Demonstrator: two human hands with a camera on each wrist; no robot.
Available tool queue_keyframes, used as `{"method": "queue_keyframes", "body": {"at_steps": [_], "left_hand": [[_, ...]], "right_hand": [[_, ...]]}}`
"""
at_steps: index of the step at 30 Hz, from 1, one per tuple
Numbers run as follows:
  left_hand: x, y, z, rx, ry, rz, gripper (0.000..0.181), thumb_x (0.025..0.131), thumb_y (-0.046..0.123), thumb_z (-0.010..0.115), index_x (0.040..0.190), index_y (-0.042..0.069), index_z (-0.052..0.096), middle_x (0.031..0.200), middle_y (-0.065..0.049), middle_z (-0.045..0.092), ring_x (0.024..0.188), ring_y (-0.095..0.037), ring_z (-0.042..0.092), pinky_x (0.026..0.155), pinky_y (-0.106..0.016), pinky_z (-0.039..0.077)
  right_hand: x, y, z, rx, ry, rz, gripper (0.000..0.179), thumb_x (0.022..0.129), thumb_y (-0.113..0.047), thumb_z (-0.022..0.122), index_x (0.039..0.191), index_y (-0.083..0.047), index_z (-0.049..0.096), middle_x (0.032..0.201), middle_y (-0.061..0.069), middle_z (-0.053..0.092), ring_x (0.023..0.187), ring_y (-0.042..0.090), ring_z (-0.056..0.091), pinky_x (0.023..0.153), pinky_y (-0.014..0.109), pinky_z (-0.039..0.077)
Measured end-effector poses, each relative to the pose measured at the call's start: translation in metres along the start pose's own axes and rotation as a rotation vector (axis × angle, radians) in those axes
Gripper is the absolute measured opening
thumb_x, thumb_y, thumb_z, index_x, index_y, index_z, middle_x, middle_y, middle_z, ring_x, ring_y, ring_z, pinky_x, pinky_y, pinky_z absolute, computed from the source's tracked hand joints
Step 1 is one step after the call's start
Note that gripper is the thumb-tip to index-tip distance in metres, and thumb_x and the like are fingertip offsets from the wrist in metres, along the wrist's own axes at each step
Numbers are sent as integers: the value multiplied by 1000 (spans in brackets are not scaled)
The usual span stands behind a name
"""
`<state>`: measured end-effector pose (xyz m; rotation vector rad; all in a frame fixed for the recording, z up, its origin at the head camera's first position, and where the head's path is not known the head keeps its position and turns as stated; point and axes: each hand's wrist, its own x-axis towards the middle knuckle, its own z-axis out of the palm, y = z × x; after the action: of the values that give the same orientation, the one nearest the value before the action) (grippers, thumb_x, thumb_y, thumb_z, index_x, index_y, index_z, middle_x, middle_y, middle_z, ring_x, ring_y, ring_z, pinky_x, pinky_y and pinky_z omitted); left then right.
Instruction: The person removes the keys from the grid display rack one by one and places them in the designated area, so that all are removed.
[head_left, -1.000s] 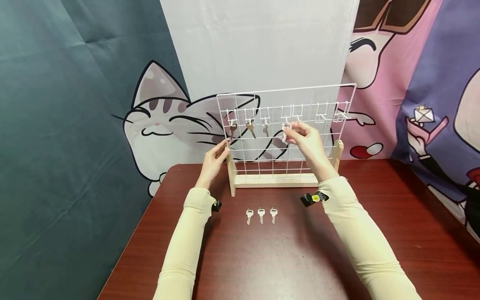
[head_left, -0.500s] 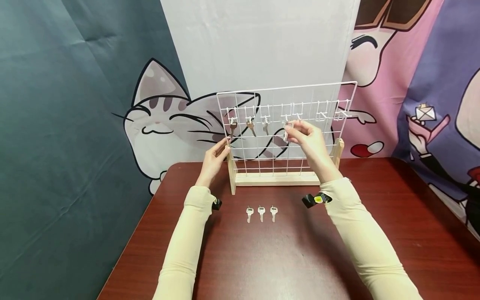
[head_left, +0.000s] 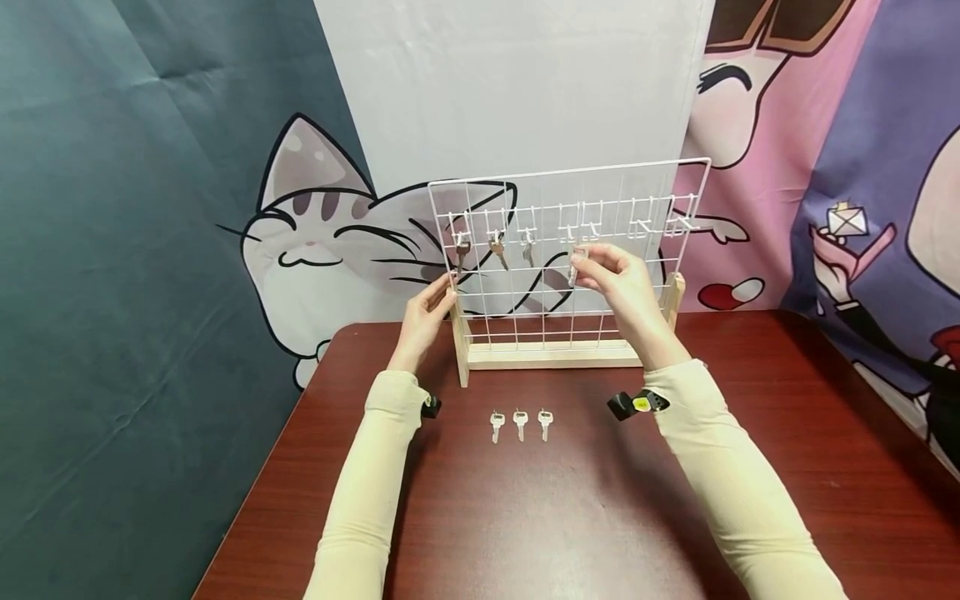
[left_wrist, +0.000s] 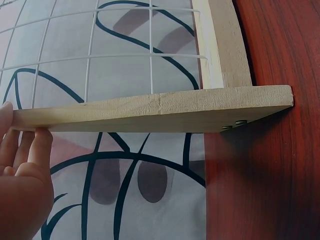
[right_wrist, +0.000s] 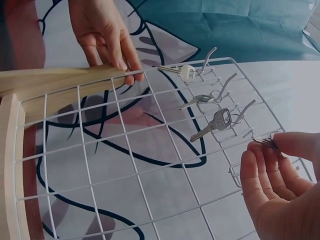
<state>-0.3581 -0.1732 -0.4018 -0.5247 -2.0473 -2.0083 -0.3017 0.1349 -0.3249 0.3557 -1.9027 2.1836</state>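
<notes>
My right hand [head_left: 618, 279] pinches a silver key [right_wrist: 267, 142] between thumb and fingertips, just below a white hook [right_wrist: 247, 134] of the wire grid. Whether the key's ring touches that hook I cannot tell. My left hand [head_left: 423, 321] grips the upper end of the left wooden post [left_wrist: 150, 107] of the white wire rack [head_left: 558, 357]. Keys hang from hooks left of my right hand: a dark one [head_left: 463, 249], a brownish one [head_left: 498, 250] and a silver one [head_left: 528, 252]. In the right wrist view all three dangle beside the held key.
On the reddish-brown table [head_left: 517, 517], in front of the rack, three more keys [head_left: 521, 425] lie in a row. More hooks [head_left: 641, 227] without keys stick out on the grid's right. A cartoon-printed cloth [head_left: 315, 242] hangs behind.
The held key has turned from facing the head camera to more edge-on and moved slightly right, beside its hook. My left hand stays on the post. The head view has shifted a little.
</notes>
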Motion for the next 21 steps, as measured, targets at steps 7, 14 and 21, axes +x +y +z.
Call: {"method": "queue_keyframes", "body": {"at_steps": [7, 14, 21], "left_hand": [[4, -12, -2, -9, 10, 10, 47, 100, 2, 61, 145, -6, 49, 141, -25, 55, 137, -30, 49, 111, -30, 42], [3, -17, -1, 8, 12, 10, 47, 101, 4, 61, 145, -5, 49, 141, -26, 55, 137, -28, 49, 111, -30, 42], [0, -4, -1, -23, -12, 9, 47, 100, -2, 58, 145, -9, 46, 143, -32, 48, 139, -37, 44, 112, -30, 41]], "right_hand": [[-6, 4, -2, 1, -22, 7, 25, 95, -13, 72, 113, 4, 68, 94, 0, 69, 82, 11, 65, 81, 22, 58], [-16, 8, -7, -141, -53, 33, 27, 96, -17, 71, 115, 1, 69, 91, -5, 68, 79, 10, 63, 77, 21, 57], [-25, 14, -23, -354, -132, 49, 36, 97, -26, 69, 121, 1, 68, 81, -8, 67, 77, 14, 61, 71, 22, 52]]}}
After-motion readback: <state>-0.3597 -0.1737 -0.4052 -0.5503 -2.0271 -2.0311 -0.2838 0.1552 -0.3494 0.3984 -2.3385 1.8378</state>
